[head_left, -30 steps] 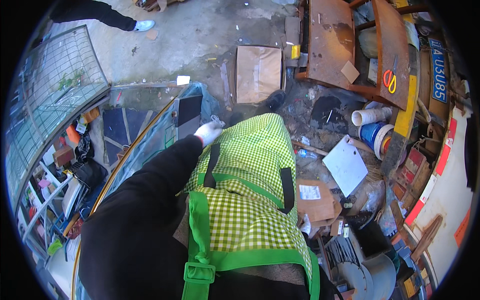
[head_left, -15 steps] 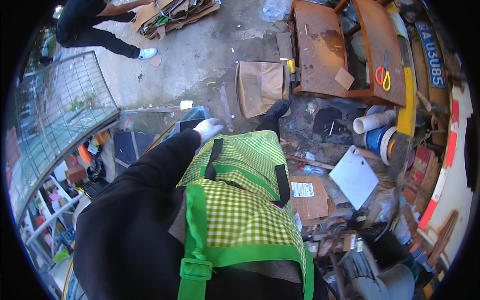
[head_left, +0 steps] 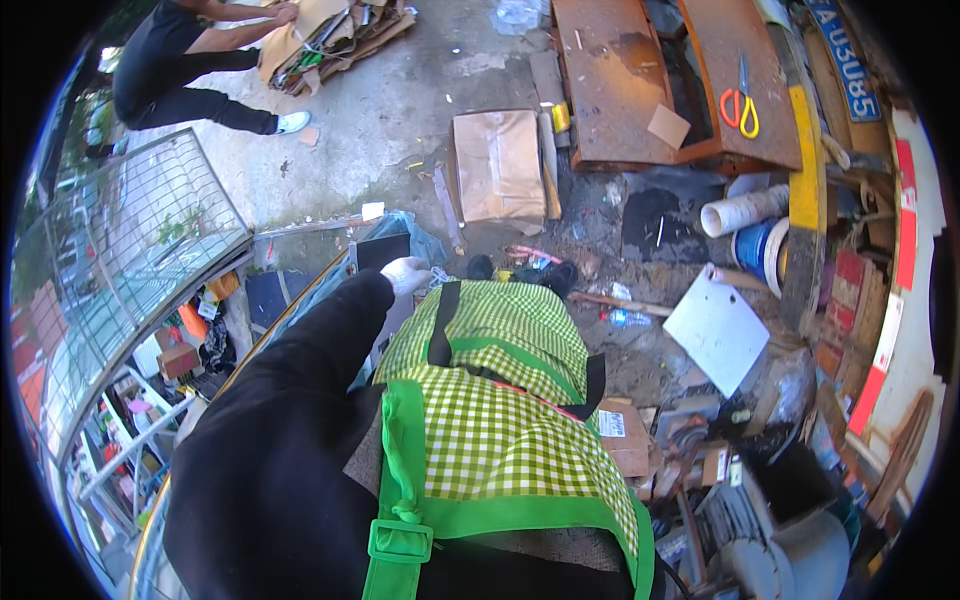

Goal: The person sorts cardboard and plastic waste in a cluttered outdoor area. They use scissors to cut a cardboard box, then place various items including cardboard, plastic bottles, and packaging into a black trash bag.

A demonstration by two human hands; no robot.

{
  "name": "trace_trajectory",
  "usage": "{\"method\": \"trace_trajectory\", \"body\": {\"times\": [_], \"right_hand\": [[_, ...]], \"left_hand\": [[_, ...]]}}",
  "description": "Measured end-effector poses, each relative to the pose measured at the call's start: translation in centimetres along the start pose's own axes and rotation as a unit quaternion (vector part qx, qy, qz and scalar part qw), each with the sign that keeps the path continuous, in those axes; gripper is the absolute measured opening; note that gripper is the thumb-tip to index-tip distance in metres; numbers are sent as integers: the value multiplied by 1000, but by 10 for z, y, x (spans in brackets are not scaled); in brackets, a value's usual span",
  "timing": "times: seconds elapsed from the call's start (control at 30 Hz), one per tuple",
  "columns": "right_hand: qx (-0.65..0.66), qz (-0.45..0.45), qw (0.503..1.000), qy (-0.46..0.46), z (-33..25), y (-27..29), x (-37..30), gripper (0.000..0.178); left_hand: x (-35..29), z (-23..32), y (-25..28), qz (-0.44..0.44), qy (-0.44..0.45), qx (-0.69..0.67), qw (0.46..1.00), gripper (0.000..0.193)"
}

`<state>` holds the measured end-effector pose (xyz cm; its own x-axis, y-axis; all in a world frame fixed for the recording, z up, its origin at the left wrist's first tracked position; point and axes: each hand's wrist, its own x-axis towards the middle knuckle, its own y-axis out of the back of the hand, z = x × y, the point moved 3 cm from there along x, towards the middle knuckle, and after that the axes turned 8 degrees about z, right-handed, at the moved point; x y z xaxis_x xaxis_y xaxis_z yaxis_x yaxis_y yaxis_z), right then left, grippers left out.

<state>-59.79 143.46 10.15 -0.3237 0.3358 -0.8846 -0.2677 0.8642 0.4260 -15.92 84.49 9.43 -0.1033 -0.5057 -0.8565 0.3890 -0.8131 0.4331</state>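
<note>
View looking down a person's own body in a cluttered scrap yard. Far to the left of the gloved hand stands a wire mesh panel [head_left: 150, 240], and beyond it, at the upper left, another person [head_left: 180, 70] bends over a cardboard pile [head_left: 320, 35]; that figure has come further into view over the last second as the head tilts up. The left hand [head_left: 405, 272], in a white glove at the end of a black sleeve, has stayed extended at the top corner of a green checked apron [head_left: 490, 400], touching its black strap [head_left: 440, 320]. The fingers curl, but whether they grip the strap or a whitish bit beside it cannot be told. The hand has hardly shifted, so the work at the apron looks unfinished. Just past the fingertips lies a dark flat board [head_left: 385, 250], and farther beyond it a brown box [head_left: 498, 165]. Well right of the hand are a white sheet [head_left: 718, 330], a blue bucket [head_left: 755, 250] and orange scissors [head_left: 740, 105] on a rusty table [head_left: 620, 100]. The right hand is not in view.
</note>
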Motion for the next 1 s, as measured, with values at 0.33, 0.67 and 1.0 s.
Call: {"method": "trace_trajectory", "body": {"times": [0.33, 0.67, 1.0], "right_hand": [[-79, -2, 989, 121, -121, -97, 30, 30], [-138, 34, 980, 137, -148, -129, 60, 22], [-73, -133, 953, 264, -295, -248, -76, 41]], "left_hand": [[-72, -65, 83, 203, 38, -90, 974, 46], [-26, -103, 88, 113, 105, -170, 973, 36], [-41, -157, -77, 245, -316, 189, 897, 20]]}}
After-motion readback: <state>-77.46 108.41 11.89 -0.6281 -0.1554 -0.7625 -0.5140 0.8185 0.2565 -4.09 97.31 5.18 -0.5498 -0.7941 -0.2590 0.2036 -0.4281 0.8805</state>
